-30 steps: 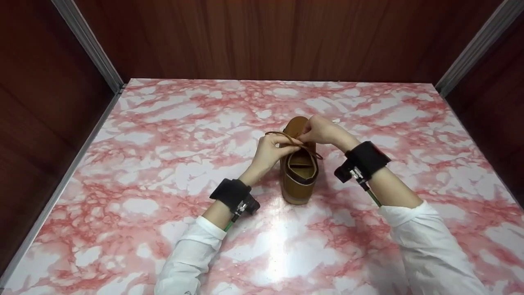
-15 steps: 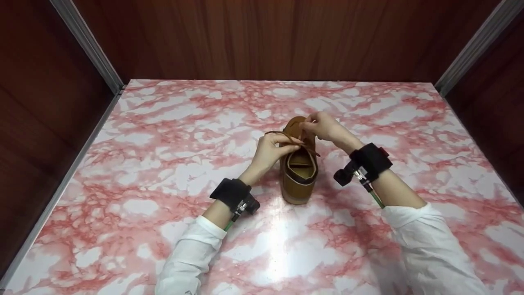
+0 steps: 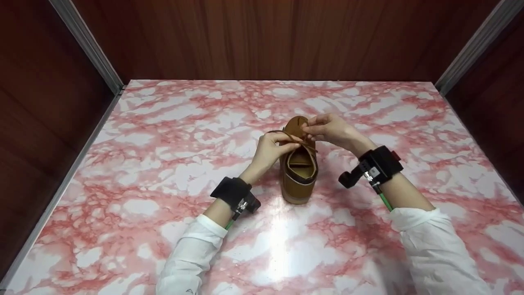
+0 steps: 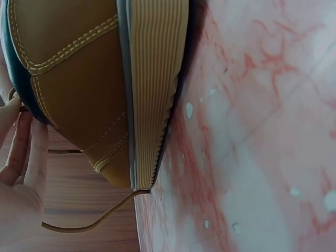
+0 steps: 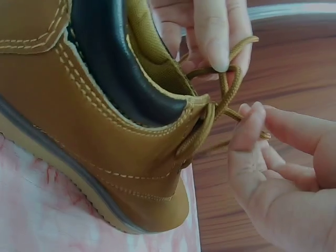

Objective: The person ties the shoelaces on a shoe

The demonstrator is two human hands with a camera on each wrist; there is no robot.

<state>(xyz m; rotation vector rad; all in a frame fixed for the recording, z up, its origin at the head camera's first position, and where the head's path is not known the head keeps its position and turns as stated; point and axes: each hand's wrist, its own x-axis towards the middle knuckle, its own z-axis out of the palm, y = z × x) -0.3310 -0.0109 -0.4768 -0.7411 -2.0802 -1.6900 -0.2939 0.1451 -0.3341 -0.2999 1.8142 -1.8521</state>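
Tan shoe (image 3: 298,188) lies just right of frame centre, toe (image 3: 294,124) up-frame. Your left hand (image 3: 271,147) pinches its lace (image 5: 230,96); your right hand (image 3: 333,131), also pinching it, sits higher, nearer the toe.

Wrinkled white sleeves (image 3: 438,246), black wristbands (image 3: 388,162), small black cameras (image 3: 348,179), green cables (image 3: 385,201).

Shoe (image 3: 296,191): tan-brown, pale yellow stitching (image 4: 75,44); collar (image 5: 126,79) near-black; sole (image 4: 155,68) beige, ribbed; lace (image 5: 229,97): golden brown; tabletop (image 3: 143,164): red-and-white marbling; back wall (image 3: 262,41): dark reddish-brown wood grain; sleeves (image 3: 430,241): white; wrist straps (image 3: 230,191): black; cables (image 3: 385,201): bright green
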